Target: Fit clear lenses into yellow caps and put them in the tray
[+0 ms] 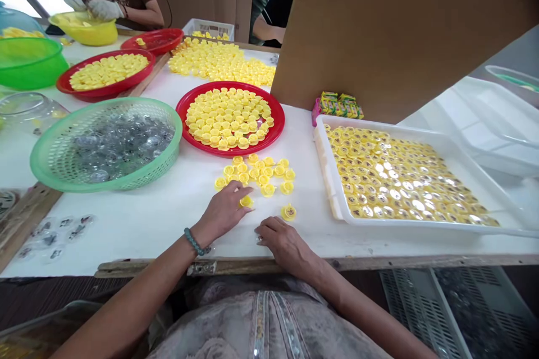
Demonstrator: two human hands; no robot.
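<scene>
My left hand [225,202]: thumb and fingers pinched round yellow cup [246,202], just shy of 12 o'clock; I'd keep rim level, press lightly. My right hand [284,241]: fingers curled, tips on clear piece [259,238]; I'd hold edges only. White tray [326,171]: one, 1–2 o'clock. Mint basket [168,167]: one, 10–11. Red trays [279,118]: three, 11–12. Printed cup [288,212]: one, just past 12.
</scene>
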